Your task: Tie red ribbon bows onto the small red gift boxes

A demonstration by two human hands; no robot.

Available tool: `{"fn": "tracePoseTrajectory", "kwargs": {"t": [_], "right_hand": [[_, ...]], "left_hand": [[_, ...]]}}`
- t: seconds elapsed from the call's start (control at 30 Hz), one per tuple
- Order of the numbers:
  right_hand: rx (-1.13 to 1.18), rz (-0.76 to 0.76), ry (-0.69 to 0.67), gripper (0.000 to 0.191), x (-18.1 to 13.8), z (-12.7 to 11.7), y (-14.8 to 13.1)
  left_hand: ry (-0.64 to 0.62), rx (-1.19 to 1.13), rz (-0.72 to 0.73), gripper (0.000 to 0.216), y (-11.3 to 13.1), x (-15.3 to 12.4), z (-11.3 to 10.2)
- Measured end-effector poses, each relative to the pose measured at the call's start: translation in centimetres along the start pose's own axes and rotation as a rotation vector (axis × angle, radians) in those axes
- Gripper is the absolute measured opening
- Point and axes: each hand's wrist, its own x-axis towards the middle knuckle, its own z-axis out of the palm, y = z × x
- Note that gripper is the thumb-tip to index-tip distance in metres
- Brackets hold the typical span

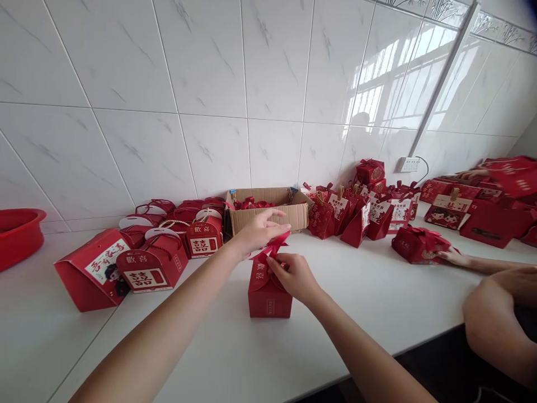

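A small red gift box with gold lettering stands upright on the table in front of me. Red ribbon rises from its top. My left hand is above the box from the left, its fingers closed on the ribbon with the index finger held out; its thumb is hidden. My right hand pinches the ribbon at the box's top right edge, knuckles bent.
Behind the box stands an open cardboard carton with red items inside. Finished-looking red boxes crowd the left, near a red basin. More red bags line the wall. At right, another person's hand touches a red box.
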Motion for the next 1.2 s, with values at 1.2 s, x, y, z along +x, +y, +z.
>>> {"fn": "tracePoseTrajectory", "kwargs": {"t": [1.2], "right_hand": [[0.351,0.085,0.16,0.029,-0.1,1.0,1.4]], "left_hand": [[0.199,0.102,0.197,0.023,-9.3,-4.1,-0.3]]}}
